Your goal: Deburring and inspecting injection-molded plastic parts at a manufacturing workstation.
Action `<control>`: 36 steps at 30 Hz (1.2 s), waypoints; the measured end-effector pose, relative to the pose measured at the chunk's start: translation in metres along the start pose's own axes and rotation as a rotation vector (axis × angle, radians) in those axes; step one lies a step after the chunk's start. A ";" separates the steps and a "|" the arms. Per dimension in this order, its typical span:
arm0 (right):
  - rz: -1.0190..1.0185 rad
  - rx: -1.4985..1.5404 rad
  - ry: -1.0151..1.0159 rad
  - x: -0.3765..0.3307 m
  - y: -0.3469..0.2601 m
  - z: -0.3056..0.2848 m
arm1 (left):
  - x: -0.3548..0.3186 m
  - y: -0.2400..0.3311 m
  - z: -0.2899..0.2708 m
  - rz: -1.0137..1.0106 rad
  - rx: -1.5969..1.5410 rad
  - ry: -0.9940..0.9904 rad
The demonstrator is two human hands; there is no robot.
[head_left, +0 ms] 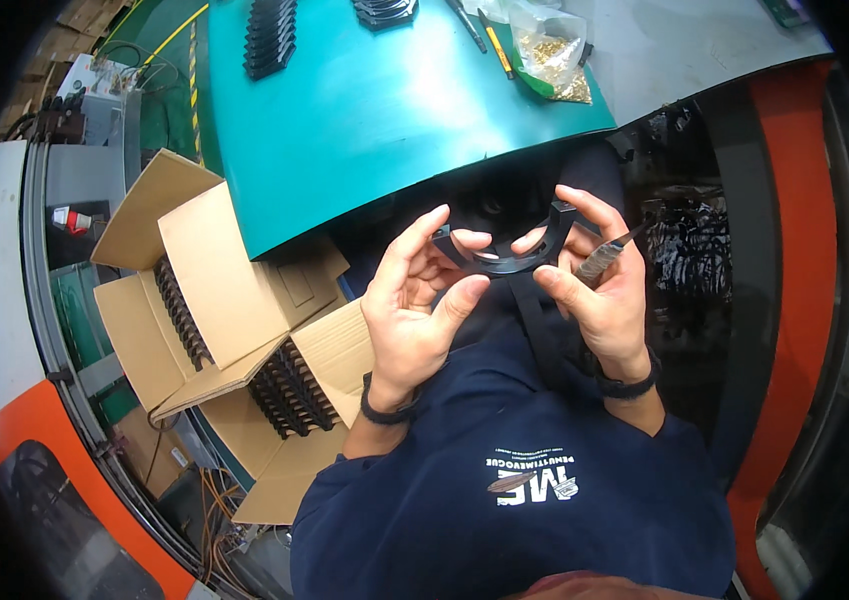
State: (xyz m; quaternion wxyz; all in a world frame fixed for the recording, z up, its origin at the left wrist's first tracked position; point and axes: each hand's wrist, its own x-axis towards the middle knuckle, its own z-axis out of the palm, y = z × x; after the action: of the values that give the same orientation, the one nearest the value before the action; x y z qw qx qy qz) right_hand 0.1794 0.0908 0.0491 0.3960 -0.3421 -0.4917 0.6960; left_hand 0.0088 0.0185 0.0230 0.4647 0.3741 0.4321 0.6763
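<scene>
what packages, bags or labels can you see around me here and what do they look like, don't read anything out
Open brown cardboard box, lower left beside the teal table: flaps up, rows of black parts inside.
Clear plastic bag, table's far edge: crumpled, holding small brass-coloured pieces.
White printed emblem on the navy sweatshirt chest.

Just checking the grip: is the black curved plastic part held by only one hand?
No, both the left hand and right hand grip the black curved plastic part.

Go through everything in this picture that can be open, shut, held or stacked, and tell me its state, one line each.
left hand: closed around the black curved part.
right hand: gripping the part's other end, small tool tucked in it.
black curved part: held up between both hands.
small tool: held, tip pointing up and right.
cardboard box: flaps open, rows of black parts inside.
clear bag: lying on the green table, holding brass-coloured bits.
black parts on table: stacked in a row.
</scene>
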 end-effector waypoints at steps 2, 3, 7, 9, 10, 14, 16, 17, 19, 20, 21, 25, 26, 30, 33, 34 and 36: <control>0.010 0.031 0.020 -0.001 0.001 0.001 | -0.001 -0.001 0.001 -0.006 -0.007 0.022; 0.012 0.022 0.024 -0.001 0.001 0.001 | -0.001 -0.002 0.003 -0.008 -0.016 0.032; -0.054 -0.052 0.030 0.000 0.006 -0.001 | -0.001 0.003 0.003 -0.082 0.063 0.097; -0.113 -0.109 0.007 -0.001 0.009 0.000 | 0.000 -0.002 0.006 -0.042 0.141 0.120; -0.137 -0.137 -0.015 -0.002 0.010 0.001 | 0.000 -0.006 0.007 -0.021 0.181 0.132; -0.184 -0.162 -0.164 -0.006 0.006 -0.006 | 0.002 -0.014 0.005 0.050 0.220 0.171; 0.077 -0.055 -0.111 -0.003 0.005 -0.003 | 0.002 -0.017 0.005 0.137 0.164 0.135; 0.223 0.010 -0.110 -0.002 0.005 -0.002 | 0.002 -0.018 0.005 0.181 0.135 0.118; 0.486 0.115 -0.225 0.003 0.001 -0.004 | 0.001 -0.016 0.007 0.140 -0.002 0.062; 0.505 0.154 -0.238 0.004 0.003 -0.002 | 0.001 -0.015 0.007 0.120 -0.071 0.034; 0.523 0.193 -0.247 0.004 0.005 -0.001 | 0.002 -0.018 0.005 0.169 -0.045 0.012; 0.324 0.150 -0.069 -0.002 0.024 0.009 | 0.002 -0.015 0.008 0.114 0.016 0.058; 0.281 0.093 -0.069 -0.002 0.023 0.009 | 0.002 -0.015 0.008 0.113 0.007 0.056; 0.153 -0.063 -0.055 -0.004 0.023 0.009 | 0.001 -0.012 0.009 0.108 -0.003 0.041; 0.152 -0.077 -0.047 -0.004 0.024 0.009 | 0.001 -0.012 0.008 0.091 -0.015 0.038; 0.178 -0.063 -0.055 -0.004 0.023 0.006 | 0.002 -0.012 0.007 0.072 -0.055 0.057; 0.242 0.053 -0.059 -0.001 0.019 0.004 | 0.006 -0.013 0.007 0.062 -0.083 0.078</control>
State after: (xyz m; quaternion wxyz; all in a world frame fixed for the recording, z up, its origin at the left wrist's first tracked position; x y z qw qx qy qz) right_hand 0.1718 0.0842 0.0320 0.3032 -0.3678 -0.4396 0.7613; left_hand 0.0176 0.0282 0.0135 0.4414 0.3413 0.4097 0.7217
